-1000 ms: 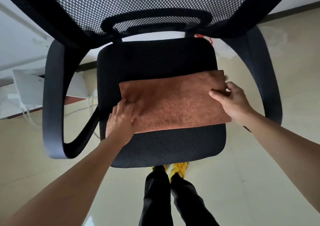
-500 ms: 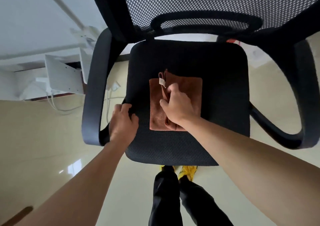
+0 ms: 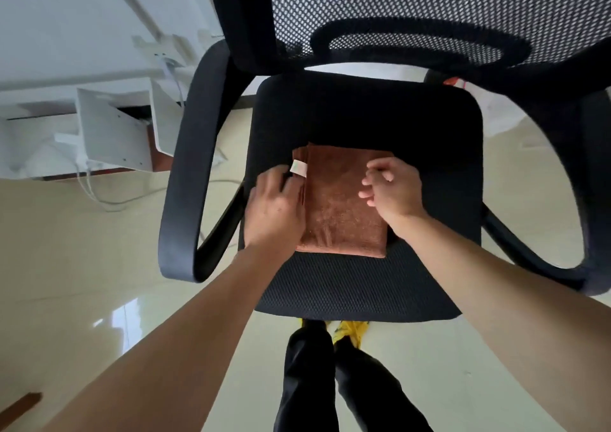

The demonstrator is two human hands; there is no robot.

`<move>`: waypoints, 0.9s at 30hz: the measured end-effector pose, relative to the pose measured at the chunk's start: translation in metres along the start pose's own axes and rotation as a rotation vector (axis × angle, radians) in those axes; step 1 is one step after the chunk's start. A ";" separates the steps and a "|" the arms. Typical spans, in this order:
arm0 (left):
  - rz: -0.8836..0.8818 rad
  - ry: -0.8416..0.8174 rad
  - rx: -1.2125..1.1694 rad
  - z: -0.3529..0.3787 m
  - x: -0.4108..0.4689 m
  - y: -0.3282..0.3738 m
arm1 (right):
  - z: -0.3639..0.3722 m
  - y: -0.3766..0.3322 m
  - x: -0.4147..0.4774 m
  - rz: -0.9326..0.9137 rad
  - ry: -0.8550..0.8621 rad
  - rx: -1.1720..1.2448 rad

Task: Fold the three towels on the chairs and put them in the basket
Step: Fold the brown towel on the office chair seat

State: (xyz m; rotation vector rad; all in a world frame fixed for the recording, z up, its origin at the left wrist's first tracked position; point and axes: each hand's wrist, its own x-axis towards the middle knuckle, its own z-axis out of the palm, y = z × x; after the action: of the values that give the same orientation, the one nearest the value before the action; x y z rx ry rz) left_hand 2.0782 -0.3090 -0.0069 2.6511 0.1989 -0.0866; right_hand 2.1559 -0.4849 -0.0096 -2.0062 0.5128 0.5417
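A brown towel [image 3: 344, 206] lies folded into a small thick rectangle on the black mesh chair seat [image 3: 363, 117], with a white label [image 3: 297, 168] sticking out at its far left corner. My left hand [image 3: 274, 206] rests at the towel's left edge, fingers pointing toward the label and touching the folded layers. Over the towel's right part is my right hand [image 3: 393, 190], fingers loosely curled and holding nothing. No basket and no other towel is in view.
The chair's armrests curve up on the left [image 3: 185, 180] and right [image 3: 591, 200], and its mesh backrest [image 3: 413, 8] rises behind. White furniture [image 3: 109, 127] with loose cables [image 3: 99, 193] stands at the left. My legs [image 3: 314, 382] are below the seat's front edge on the glossy floor.
The towel went from a wide half-fold to a small rectangle. My left hand moved from the seat's edge to the towel's left edge. My right hand let go and shifted right.
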 end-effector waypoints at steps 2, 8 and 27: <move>0.200 -0.115 0.141 0.015 0.012 0.012 | -0.002 -0.006 0.012 0.091 -0.072 0.065; 0.207 -0.452 0.382 0.037 0.044 -0.015 | -0.029 -0.002 0.062 0.271 -0.022 0.279; 0.223 -0.313 0.377 0.020 0.025 -0.005 | -0.059 0.083 -0.029 0.171 0.016 -0.180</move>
State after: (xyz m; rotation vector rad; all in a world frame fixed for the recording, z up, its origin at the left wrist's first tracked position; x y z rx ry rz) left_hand 2.1013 -0.3113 -0.0291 2.9603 -0.2393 -0.5055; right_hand 2.0957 -0.5708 -0.0247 -2.1508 0.6705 0.6981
